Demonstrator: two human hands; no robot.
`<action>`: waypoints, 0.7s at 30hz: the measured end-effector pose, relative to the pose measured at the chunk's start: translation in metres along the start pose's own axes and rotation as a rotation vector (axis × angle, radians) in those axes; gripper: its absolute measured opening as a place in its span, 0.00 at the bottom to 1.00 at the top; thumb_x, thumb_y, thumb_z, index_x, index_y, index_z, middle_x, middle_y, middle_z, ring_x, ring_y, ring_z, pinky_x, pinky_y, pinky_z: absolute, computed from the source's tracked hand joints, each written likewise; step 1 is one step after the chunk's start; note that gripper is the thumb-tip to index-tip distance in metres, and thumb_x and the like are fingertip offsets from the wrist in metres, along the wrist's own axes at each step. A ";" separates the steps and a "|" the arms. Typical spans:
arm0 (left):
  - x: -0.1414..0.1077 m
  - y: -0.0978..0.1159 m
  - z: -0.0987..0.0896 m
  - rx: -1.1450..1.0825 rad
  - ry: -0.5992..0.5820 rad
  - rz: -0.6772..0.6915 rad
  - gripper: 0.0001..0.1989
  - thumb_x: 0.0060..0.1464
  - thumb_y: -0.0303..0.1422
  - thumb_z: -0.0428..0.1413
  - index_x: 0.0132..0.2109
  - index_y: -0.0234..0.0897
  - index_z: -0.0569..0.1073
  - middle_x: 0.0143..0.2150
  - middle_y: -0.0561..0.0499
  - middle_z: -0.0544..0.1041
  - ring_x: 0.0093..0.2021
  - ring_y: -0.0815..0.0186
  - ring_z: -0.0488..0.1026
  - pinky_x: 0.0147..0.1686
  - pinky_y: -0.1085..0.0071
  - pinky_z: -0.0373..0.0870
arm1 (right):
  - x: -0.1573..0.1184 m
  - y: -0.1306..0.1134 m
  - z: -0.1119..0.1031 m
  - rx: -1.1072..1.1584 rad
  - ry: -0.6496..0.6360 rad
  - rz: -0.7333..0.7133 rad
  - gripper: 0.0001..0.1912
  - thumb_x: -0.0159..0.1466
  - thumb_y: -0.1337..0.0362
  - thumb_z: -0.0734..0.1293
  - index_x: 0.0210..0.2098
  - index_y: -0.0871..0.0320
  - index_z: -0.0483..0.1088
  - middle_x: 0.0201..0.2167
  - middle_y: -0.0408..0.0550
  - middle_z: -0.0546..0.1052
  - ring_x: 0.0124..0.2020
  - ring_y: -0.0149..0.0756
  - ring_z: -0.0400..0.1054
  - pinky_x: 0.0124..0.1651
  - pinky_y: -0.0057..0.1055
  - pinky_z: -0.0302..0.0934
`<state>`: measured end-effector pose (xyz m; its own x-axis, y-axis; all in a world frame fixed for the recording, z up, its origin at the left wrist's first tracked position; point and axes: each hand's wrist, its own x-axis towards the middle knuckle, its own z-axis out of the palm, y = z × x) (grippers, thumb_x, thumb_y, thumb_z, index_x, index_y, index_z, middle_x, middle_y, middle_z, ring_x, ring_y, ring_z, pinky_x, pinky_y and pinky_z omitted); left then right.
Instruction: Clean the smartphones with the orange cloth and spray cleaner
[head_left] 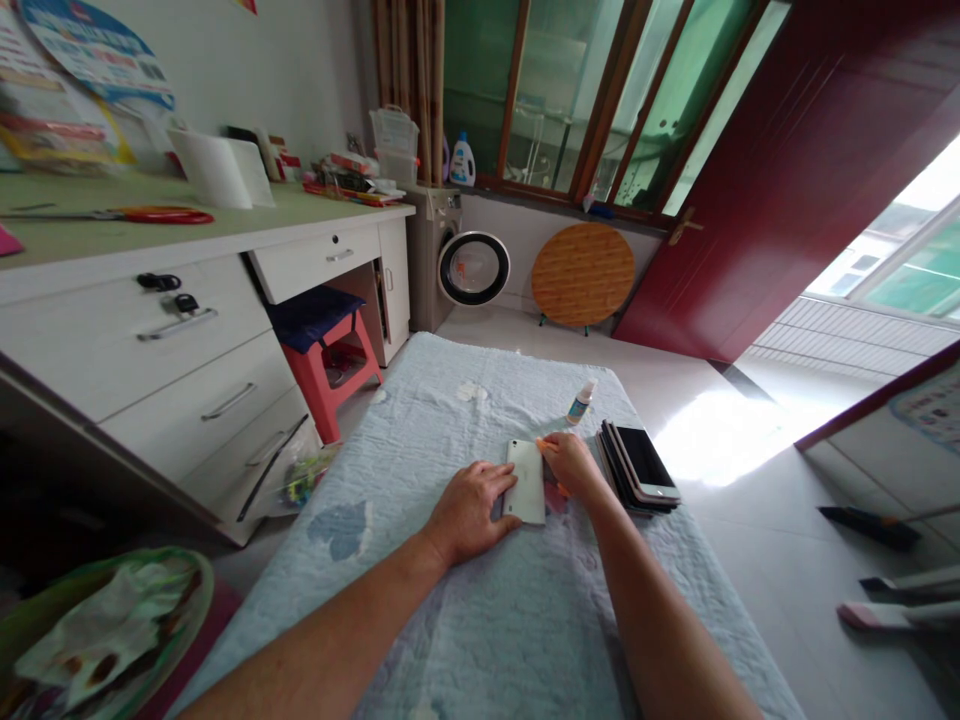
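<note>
Bench (442, 400): covered with a pale blue quilted cloth, patterned in darker patches.

White phone (527, 485): one, lying flat, back upward, right of the bench's middle, its long sides running roughly from near to far; a camera lens shows near its far left corner.

Left hand (471, 510): palm down, not closed, fingers spread onto the phone's left side, thumb at its near left corner.

Right hand (571, 465): closed, fingertips pinching a small orange item (541, 445) at the phone's far right corner; the item is partly hidden, its full shape unclear.

Small bottle (581, 402): one, upright, white cap, blue-and-white label, beyond the right hand, toward the bench's far right corner.

Stack of devices (641, 468): dark and pale slabs, piled flat by the bench's right edge; uppermost, a device with black screen upward and pale border.
</note>
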<state>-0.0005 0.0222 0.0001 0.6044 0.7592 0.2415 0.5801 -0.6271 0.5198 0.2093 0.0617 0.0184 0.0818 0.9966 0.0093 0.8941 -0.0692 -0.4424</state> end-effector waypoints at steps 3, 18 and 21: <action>0.000 -0.002 0.002 0.006 0.001 0.008 0.28 0.48 0.42 0.62 0.55 0.38 0.71 0.61 0.46 0.69 0.57 0.55 0.65 0.57 0.59 0.62 | -0.010 -0.002 -0.001 -0.003 0.023 0.005 0.17 0.63 0.62 0.59 0.35 0.63 0.78 0.29 0.53 0.78 0.30 0.33 0.67 0.33 0.26 0.53; -0.001 -0.003 0.005 0.023 0.006 -0.002 0.27 0.48 0.40 0.62 0.56 0.38 0.72 0.61 0.47 0.69 0.57 0.55 0.65 0.58 0.59 0.61 | -0.057 -0.007 -0.015 0.073 -0.163 0.028 0.13 0.57 0.64 0.61 0.26 0.62 0.76 0.19 0.46 0.73 0.21 0.28 0.61 0.25 0.24 0.47; -0.001 -0.003 0.006 0.025 0.013 0.002 0.27 0.48 0.40 0.62 0.56 0.39 0.71 0.60 0.48 0.70 0.57 0.55 0.65 0.58 0.59 0.62 | -0.063 -0.008 -0.021 0.085 -0.217 -0.005 0.13 0.57 0.64 0.62 0.27 0.62 0.77 0.20 0.45 0.73 0.21 0.28 0.60 0.24 0.24 0.47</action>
<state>0.0002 0.0224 -0.0067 0.5987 0.7600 0.2529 0.5925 -0.6326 0.4988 0.2058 -0.0013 0.0400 -0.0270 0.9838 -0.1774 0.8530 -0.0699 -0.5172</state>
